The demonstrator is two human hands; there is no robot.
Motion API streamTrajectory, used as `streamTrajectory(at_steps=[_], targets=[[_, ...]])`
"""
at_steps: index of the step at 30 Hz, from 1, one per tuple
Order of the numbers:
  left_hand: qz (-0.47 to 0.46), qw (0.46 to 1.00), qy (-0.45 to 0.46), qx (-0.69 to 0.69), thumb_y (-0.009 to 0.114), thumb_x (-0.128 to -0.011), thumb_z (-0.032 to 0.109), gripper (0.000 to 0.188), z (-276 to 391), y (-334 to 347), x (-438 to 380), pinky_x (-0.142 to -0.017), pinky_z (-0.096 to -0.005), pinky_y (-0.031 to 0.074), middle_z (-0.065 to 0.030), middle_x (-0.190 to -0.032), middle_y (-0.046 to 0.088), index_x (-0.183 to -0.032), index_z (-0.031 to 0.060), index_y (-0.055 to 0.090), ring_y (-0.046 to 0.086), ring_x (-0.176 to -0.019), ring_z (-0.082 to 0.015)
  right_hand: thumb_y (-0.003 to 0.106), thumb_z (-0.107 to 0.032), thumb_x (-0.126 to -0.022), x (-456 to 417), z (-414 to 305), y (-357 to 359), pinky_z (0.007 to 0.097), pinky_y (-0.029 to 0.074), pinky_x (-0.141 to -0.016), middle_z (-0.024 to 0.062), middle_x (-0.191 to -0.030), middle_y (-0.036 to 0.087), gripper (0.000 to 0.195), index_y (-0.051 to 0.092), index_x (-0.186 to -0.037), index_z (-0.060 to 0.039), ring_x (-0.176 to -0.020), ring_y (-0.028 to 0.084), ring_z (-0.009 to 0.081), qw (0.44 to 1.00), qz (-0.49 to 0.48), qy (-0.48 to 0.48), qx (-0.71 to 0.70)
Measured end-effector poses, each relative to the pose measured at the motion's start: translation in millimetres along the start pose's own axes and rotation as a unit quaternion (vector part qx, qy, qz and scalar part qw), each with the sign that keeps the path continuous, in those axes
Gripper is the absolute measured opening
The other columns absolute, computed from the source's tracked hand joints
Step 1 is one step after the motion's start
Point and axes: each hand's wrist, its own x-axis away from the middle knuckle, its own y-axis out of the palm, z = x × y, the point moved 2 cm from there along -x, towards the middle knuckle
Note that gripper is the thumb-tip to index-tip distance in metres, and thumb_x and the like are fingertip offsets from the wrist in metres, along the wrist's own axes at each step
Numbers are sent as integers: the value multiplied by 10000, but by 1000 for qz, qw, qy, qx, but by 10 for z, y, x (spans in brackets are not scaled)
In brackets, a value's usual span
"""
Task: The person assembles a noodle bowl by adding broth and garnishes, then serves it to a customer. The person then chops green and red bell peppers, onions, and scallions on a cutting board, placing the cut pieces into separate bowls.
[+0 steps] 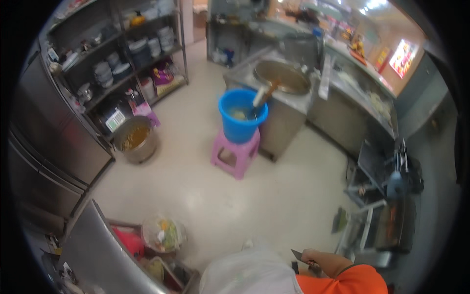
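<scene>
At the lower right of the head view my right hand (310,256) is closed on a knife (298,254), whose pointed dark blade sticks out to the left. The arm has an orange sleeve, and a white apron (249,273) covers my front. My left hand is out of view. Ahead, a blue plastic bucket (239,126) stands on a pink plastic stool (238,158). The bucket holds some liquid, something pale and a tool with a white part. Beside it, a large round pot (259,79) of brown liquid is set in a steel stove unit, with a wooden handle over its rim.
A metal pot (141,152) of brown liquid sits on the floor at left, near steel shelves (126,73) of stacked bowls and a steel refrigerator (55,121). A steel worktop (102,257) and a waste bin (147,239) are at lower left. Racks and equipment (396,220) line the right wall.
</scene>
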Motion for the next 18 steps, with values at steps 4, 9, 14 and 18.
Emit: streamTrajectory(at_steps=[4, 9, 14, 18], targets=[[-38, 998, -16, 46, 513, -897, 336, 445, -171, 535, -327, -830, -489, 487, -298, -999, 649, -1095, -54, 598, 615, -1005, -443, 529, -123, -831, 289, 30, -2148, 385, 529, -582, 132, -759, 673, 203, 674, -869, 14, -650, 644, 241, 984, 165, 24, -61], [-91, 994, -9, 54, 595, -844, 412, 539, -89, 899, -1475, -856, -481, 494, -308, -999, 657, -1095, -63, 628, 619, -1053, -434, 530, -126, -815, 211, -403, -3899, 379, 542, -598, 135, -790, 693, 215, 686, -878, 8, -667, 668, 256, 971, 234, -16, -50], [69, 935, 335, 100, 453, -932, 455, 596, 1602, 400, -4200, -1010, -429, 386, -290, -1250, 545, -1264, -34, 529, 489, -1219, -340, 505, -114, -800, -193, -913, -4316, 393, 524, -566, 167, -719, 663, 229, 656, -795, 59, -619, 647, 273, 967, 197, -61, -149], [-64, 980, 154, 107, 454, -925, 253, 428, 4522, -424, -5659, -797, -438, 490, -256, -1203, 568, -1243, -34, 462, 582, -1007, -336, 556, -43, -736, -229, -1482, -4159, 392, 517, -567, 174, -721, 673, 158, 683, -763, 47, -622, 655, 260, 996, 12, -67, -52]])
